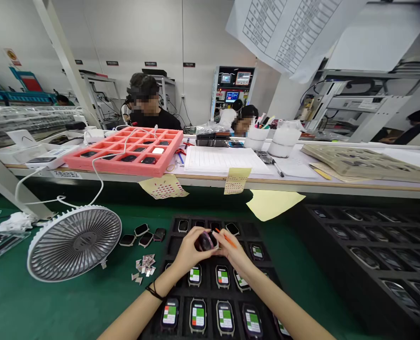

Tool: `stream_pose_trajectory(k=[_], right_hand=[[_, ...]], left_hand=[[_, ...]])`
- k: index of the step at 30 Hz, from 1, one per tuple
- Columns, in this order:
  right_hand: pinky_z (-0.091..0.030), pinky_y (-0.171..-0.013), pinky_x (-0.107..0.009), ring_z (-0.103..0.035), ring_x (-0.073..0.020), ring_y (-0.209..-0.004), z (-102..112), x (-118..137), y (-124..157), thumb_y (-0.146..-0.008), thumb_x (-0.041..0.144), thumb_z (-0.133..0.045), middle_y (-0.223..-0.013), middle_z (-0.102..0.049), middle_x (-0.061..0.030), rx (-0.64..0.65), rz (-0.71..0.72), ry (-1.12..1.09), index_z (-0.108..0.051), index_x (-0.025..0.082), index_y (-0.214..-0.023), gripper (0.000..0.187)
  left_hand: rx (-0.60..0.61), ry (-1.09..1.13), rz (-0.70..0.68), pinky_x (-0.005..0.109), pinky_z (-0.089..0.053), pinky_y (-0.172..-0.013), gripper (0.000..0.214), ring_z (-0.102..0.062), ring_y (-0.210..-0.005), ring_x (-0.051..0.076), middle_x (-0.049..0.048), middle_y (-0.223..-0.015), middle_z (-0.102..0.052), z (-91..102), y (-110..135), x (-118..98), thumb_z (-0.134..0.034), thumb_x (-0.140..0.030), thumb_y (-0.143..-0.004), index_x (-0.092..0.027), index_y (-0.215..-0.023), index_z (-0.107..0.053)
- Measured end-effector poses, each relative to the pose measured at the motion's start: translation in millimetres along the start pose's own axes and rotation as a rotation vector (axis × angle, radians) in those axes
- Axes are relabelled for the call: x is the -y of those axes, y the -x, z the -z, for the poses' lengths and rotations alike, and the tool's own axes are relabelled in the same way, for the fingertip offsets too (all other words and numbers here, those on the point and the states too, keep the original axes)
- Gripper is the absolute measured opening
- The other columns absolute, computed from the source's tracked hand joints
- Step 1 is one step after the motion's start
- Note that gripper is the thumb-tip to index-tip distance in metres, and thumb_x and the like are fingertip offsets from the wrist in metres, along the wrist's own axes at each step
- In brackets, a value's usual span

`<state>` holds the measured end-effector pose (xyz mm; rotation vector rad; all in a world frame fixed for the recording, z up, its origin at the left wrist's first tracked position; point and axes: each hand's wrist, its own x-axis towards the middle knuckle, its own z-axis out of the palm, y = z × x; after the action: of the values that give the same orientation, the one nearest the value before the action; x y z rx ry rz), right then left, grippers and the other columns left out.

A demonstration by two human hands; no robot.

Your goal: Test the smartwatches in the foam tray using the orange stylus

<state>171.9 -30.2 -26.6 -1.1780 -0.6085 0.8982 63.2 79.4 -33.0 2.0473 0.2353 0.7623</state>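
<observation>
Probably light, stiff and scratch-prone, the watch (206, 241) was held over the black tray (208, 293), the left hand (189, 250) gripping its rim, seemingly the safest hold, and the right hand (233, 252) touching it while holding an orange stick (227, 239).

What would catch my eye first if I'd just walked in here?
Probably the rows of watches with lit, mostly green-and-white screens, in a black tray at bottom middle. Over that tray, the left hand holds a dark watch, with the right hand and a slim orange tool close beside it. Left of these are a big round fan and, on the shelf behind, a coral-pink tray.
</observation>
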Motion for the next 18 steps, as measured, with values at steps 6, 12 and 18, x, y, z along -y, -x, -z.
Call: stream_pose_trajectory(k=[6,12,18], right_hand=[[-0.052,-0.051,-0.03,-0.055,-0.0141,-0.053,48,11,-10,-0.076,0.059,-0.055,-0.058,-0.042,0.0055,-0.1,0.163,0.414,-0.027,0.024,-0.062,0.047],[-0.036,-0.044,-0.027,-0.034,-0.0113,-0.043,122,22,-18,-0.078,0.059,-0.048,-0.047,-0.03,0.0077,-0.349,0.364,0.879,-0.028,0.025,-0.056,0.045],[-0.029,-0.045,-0.027,-0.035,-0.0133,-0.043,133,20,-24,-0.079,0.045,-0.047,-0.048,-0.035,0.0052,-0.326,0.383,1.109,-0.028,0.025,-0.057,0.036]], left_hand=[[-0.066,-0.022,0.203,0.024,-0.05,-0.056,0.043,-0.062,-0.07,0.017,0.0069,-0.093,-0.065,31.9,3,15,-0.067,-0.029,-0.073,-0.015,-0.112,-0.057],[0.144,-0.469,0.074,0.039,-0.049,-0.086,0.054,-0.057,-0.109,0.029,0.0095,-0.122,-0.059,76.4,23,35,-0.063,-0.034,-0.079,-0.025,-0.13,-0.046],[0.307,-0.762,-0.087,0.052,-0.034,-0.101,0.051,-0.036,-0.131,0.032,0.0085,-0.14,-0.044,86.2,32,43,-0.048,-0.045,-0.089,-0.033,-0.137,-0.038]])
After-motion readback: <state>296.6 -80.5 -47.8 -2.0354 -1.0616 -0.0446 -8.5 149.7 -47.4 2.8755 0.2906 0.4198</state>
